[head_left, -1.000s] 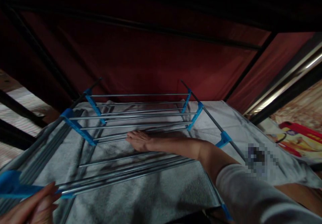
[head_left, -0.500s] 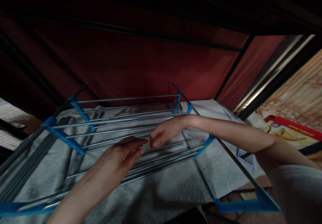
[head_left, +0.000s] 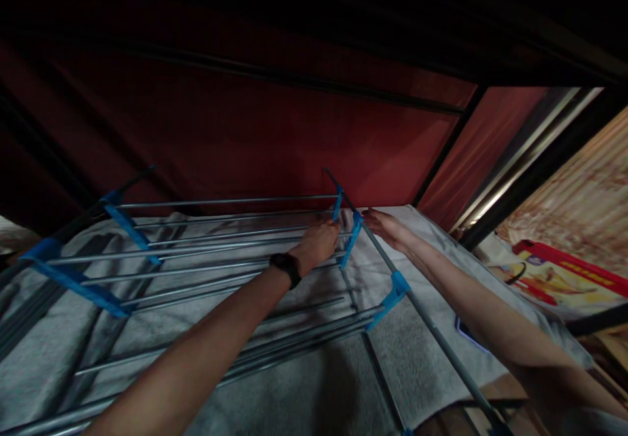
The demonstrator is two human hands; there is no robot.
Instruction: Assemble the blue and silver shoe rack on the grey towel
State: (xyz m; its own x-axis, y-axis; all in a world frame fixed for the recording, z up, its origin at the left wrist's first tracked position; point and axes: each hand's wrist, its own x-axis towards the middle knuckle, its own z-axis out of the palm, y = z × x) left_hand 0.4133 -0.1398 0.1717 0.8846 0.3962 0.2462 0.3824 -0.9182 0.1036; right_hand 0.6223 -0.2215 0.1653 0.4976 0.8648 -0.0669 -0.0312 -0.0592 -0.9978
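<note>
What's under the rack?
Grey cloth, visible between the rods. The left forearm hides part; whatever lies beneath the cloth can't be seen.

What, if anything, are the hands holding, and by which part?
Can't tell for certain: the left hand seems closed around metal rods near their right ends. The open right hand is beside the blue bracket, holding nothing visible.

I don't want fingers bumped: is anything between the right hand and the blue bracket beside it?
Nothing visible stands between the right hand and the blue bracket; whether they touch is unclear. The left hand is on the bracket's other side.
</note>
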